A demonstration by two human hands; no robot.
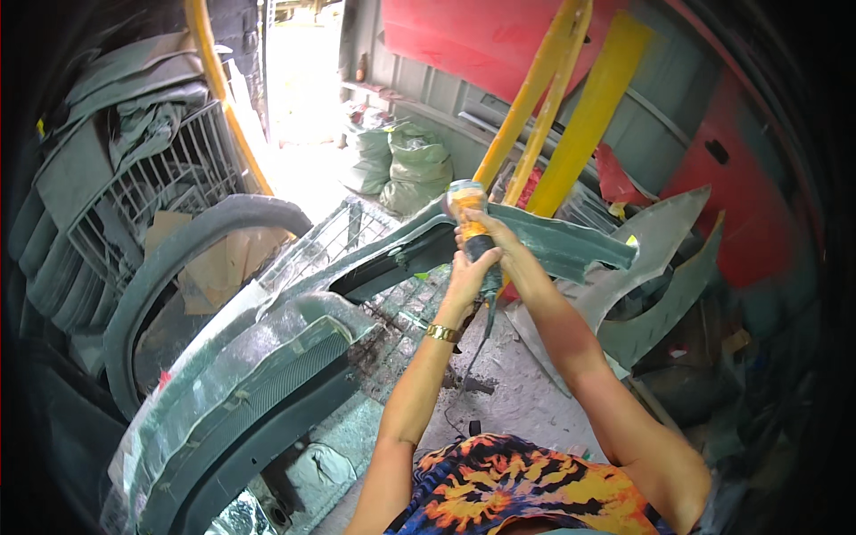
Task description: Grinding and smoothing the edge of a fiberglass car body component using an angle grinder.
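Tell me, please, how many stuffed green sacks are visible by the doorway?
2: one stuffed green sack stands left, nearer the bright doorway; the other leans against it on the right. More may be hidden behind them.

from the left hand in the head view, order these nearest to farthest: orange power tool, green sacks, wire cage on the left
1. Orange power tool: gripped in the left hand, just above it.
2. Green sacks: up and left of the hand, by the bright doorway.
3. Wire cage: far left, beyond the grey bumper.
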